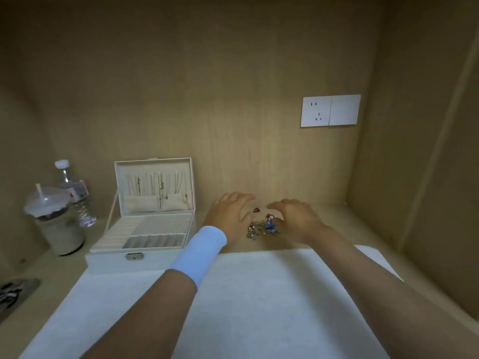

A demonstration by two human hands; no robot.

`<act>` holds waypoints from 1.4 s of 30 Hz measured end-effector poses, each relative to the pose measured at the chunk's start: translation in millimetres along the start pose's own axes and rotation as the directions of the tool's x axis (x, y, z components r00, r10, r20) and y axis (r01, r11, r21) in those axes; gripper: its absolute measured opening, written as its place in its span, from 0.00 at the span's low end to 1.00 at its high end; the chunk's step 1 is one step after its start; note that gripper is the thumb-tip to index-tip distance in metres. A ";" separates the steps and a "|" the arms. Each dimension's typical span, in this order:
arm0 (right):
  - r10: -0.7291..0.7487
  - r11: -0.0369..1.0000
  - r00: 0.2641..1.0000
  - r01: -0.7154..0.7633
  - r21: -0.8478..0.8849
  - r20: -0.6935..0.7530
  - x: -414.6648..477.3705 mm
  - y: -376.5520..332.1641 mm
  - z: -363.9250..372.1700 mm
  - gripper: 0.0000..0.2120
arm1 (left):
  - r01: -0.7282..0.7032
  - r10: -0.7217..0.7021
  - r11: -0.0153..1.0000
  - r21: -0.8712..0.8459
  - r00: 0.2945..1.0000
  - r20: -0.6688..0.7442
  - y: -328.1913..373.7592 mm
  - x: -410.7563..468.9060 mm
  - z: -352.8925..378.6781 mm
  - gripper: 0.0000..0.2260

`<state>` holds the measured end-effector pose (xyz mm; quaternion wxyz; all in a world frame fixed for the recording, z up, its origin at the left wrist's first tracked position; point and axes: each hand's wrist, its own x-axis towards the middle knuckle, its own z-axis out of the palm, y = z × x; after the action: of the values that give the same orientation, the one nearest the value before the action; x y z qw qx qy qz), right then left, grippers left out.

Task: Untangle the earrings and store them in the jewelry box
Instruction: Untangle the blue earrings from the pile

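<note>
Soft white cloth mat (259, 294) nearest, flat on pale wood-grain shelf (350, 229); just past its far edge, small tangled heap of metal-and-bead earrings (261, 226) between left hand (230, 216) and right hand (295, 218), fingers loosely spread, gripping nothing. Left of both, cream rectangular jewelry box (116, 263), lid upright, padded compartments showing.

Both forearms are stretched toward 12 o'clock, the left from 7 o'clock, the right from 4 o'clock. The left hand (229, 216) is laid palm down, fingers spread toward 1 o'clock. The right hand (296, 218) is cupped palm down, fingers turned to 10 o'clock.
</note>
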<state>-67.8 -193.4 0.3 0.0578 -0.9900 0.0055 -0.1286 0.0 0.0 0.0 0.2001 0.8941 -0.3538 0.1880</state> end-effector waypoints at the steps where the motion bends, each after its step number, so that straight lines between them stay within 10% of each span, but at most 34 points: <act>1: 0.017 1.000 1.000 -0.017 0.002 0.020 3.4 4.8 4.7 0.17 | 0.007 -0.007 1.000 -0.006 0.999 0.051 1.5 4.3 6.9 0.20; 8: 0.070 0.981 0.988 -0.093 0.172 0.138 40.3 40.0 39.9 0.09 | 0.122 -0.084 0.990 -0.066 0.903 0.422 5.9 48.7 62.5 0.11; 32: 0.048 0.895 0.950 -0.179 0.410 0.310 109.9 85.4 50.7 0.05 | 0.146 -0.064 0.885 -0.441 0.979 0.195 -40.6 82.2 126.7 0.11; 42: -0.041 0.749 0.954 -0.167 0.641 0.296 111.7 79.6 42.5 0.04 | 0.348 -0.189 0.588 -0.730 0.937 0.294 -38.1 89.7 115.7 0.02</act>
<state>51.4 -270.5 -21.3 0.4078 -0.9126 -0.0150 0.0268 110.4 -81.3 -64.0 0.5554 0.7779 -0.2771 -0.0977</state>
